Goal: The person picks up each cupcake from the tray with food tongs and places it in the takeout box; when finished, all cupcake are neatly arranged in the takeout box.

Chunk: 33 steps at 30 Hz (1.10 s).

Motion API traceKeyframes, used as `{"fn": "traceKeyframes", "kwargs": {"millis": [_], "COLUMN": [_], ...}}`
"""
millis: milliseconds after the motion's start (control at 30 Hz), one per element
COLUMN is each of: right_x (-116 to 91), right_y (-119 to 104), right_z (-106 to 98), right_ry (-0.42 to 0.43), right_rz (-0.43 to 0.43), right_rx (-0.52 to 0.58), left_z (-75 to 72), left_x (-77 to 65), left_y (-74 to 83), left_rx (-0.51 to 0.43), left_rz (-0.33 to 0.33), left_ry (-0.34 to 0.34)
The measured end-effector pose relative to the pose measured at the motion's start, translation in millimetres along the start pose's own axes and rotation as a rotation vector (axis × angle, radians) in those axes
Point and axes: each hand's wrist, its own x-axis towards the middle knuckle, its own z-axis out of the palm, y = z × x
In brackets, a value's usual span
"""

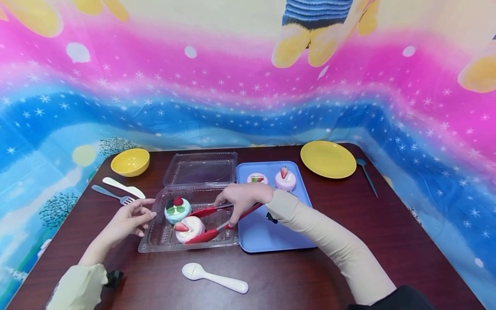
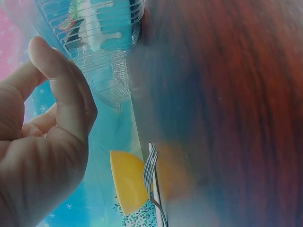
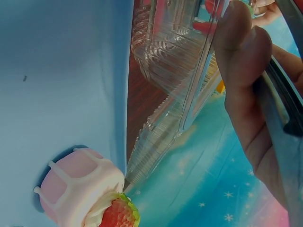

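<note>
At the centre of the frame, the right hand [image 1: 244, 200] has its fingers clamped on the red-tipped tongs [image 1: 207, 236], whose arms stand apart about the white cake [image 1: 190, 228]; whether both tips touch it cannot be told. This cake sits toward the front of the clear container [image 1: 186, 249], left of centre, with the blue cake [image 1: 178, 211] just behind it. The left hand [image 1: 133, 219] lies at the container's left edge, fingers bent by the rim; whether they pinch it is unclear. The step appears to be a grasp of the white cake, best made with both tips low and level on its side, closed evenly and lightly, clear of its topping and of the blue cake, while the left hand steadies the container. The desk [image 1: 155, 280] is dark, reddish and wood-grained. A blue tray [image 1: 267, 232] with two pink cakes [image 1: 285, 181] lies right of centre; a white spoon [image 1: 215, 278] lies at lower centre, a yellow bowl [image 1: 130, 162] at left, a yellow plate [image 1: 328, 159] at right. Behind hangs a pink-and-blue backdrop [image 1: 217, 107] printed with snowflakes.
</note>
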Motion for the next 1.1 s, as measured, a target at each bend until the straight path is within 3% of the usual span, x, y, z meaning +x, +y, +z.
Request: {"fn": "traceKeyframes", "kwargs": {"millis": [733, 1100], "right_x": [-0.9, -1.3], "right_y": [0.6, -3.7], "right_z": [-4.2, -7.7], "right_ry": [-0.017, -0.024], "right_rz": [0.011, 0.022], "right_rx": [0.042, -0.023], "left_z": [-0.8, 0.3], "left_x": [-0.8, 0.2], "left_y": [0.8, -0.3], "left_rx": [-0.001, -0.011], "left_rz": [-0.007, -0.009], "left_ry": [-0.004, -0.001]}}
